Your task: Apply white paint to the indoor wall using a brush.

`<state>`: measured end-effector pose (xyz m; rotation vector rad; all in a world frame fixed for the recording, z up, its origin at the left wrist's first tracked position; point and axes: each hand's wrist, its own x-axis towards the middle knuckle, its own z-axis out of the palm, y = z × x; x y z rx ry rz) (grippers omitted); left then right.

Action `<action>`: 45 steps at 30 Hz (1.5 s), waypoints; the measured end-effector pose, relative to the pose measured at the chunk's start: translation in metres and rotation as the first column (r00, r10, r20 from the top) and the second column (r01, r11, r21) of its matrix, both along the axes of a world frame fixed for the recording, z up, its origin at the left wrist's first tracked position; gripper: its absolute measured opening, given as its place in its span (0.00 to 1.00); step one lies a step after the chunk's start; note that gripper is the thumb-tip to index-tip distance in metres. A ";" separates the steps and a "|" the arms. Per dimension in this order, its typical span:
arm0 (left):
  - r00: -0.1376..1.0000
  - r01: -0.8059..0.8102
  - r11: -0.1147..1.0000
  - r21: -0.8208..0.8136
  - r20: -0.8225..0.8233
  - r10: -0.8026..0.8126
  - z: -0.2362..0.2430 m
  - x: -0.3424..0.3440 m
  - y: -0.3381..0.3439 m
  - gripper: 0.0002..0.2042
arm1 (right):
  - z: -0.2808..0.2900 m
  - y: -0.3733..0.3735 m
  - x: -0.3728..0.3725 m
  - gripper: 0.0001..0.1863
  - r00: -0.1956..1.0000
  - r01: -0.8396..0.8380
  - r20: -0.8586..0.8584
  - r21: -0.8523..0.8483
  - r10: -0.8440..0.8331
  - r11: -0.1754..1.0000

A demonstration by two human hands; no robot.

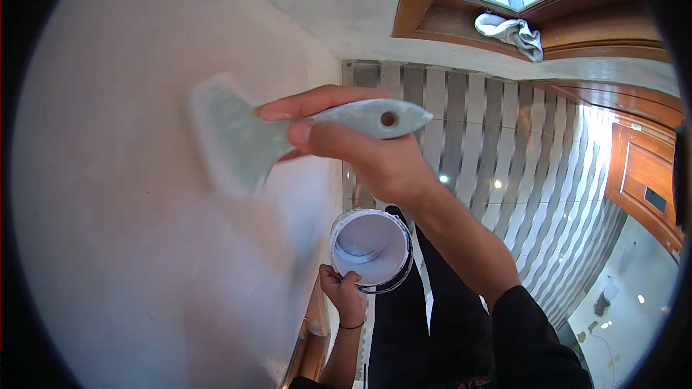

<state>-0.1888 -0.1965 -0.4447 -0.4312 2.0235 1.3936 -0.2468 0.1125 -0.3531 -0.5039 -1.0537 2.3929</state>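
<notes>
My right hand (371, 158) is closed round a wide paintbrush (241, 130) with a pale green, paint-smeared handle that has a hole near its end. The brush's whitish edge lies against the pale wall (122, 137), or very near it; blur hides which. Lower down, my left hand (343, 294) grips the rim of a round paint bucket (391, 236) with a dark wire handle. Whitish paint (371, 270) shows inside, and white smears mark the rim. The bucket hangs in front of my dark-clothed legs, its mouth tilted toward me.
Grey and white striped tiles (497, 130) cover the floor. A wooden window frame (432, 14) stands at the upper right, with a crumpled white cloth (512, 32) on its ledge. A wooden door (645, 173) is at the far right. Wooden trim (315, 317) lies beside my left forearm.
</notes>
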 end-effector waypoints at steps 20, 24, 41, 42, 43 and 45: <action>0.997 -0.076 0.996 0.051 -0.008 0.076 0.006 -0.006 0.008 0.17 | -0.184 -0.014 0.006 0.15 0.955 0.114 0.297 -0.295 -0.022 0.949; 0.999 -0.045 0.999 0.029 -0.004 0.046 0.002 -0.001 0.003 0.17 | -0.219 -0.014 0.011 0.14 0.804 0.146 0.588 -0.045 -0.092 0.988; 0.998 -0.057 0.997 0.052 0.009 0.057 0.000 0.003 -0.005 0.18 | -0.023 -0.031 -0.011 0.13 0.931 0.184 0.308 0.069 -0.196 0.981; 0.999 -0.052 0.997 0.051 0.000 0.052 -0.001 0.003 -0.006 0.18 | -0.011 -0.031 -0.008 0.13 0.956 0.164 0.236 0.068 -0.175 0.984; 0.999 -0.046 0.998 0.047 -0.006 0.046 0.000 0.002 -0.008 0.17 | -0.004 -0.030 -0.004 0.13 0.974 0.146 0.166 0.067 -0.156 0.987; 0.998 -0.057 0.998 0.040 0.012 0.057 0.006 0.001 -0.001 0.17 | 0.004 -0.025 0.002 0.13 0.990 0.123 0.078 -0.100 -0.115 0.987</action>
